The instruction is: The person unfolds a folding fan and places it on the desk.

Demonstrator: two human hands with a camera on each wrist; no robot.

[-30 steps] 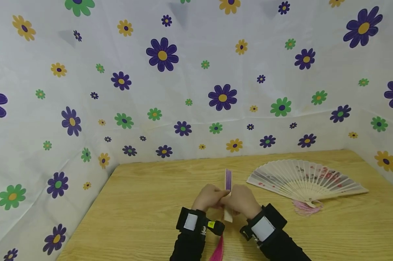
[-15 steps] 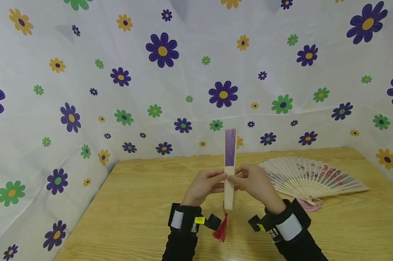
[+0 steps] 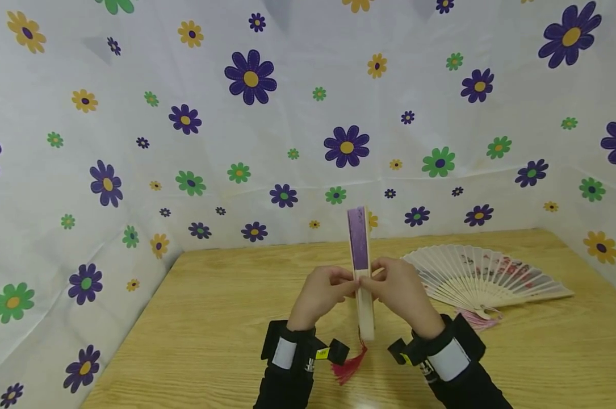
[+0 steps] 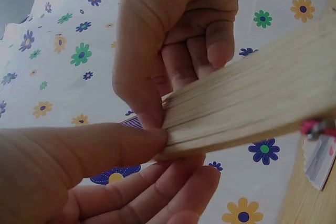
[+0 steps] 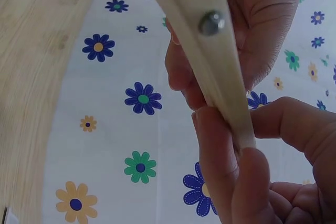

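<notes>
Fan (image 3: 361, 272) stands upright above the bench (image 3: 216, 318), pinched by left hand (image 3: 320, 295) and right hand (image 3: 399, 292). Uneven thumb pressure may split a rib or drop it.

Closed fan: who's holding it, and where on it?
Both hands: left hand and right hand pinch the closed fan at its wooden ribs, just below the purple part, upright.

Both hands pinch the closed fan (image 4: 252, 98) by its pale wooden ribs: left hand (image 4: 79, 177) near, right hand (image 4: 173, 40) far, before the flowered cloth (image 4: 63, 51).
</notes>
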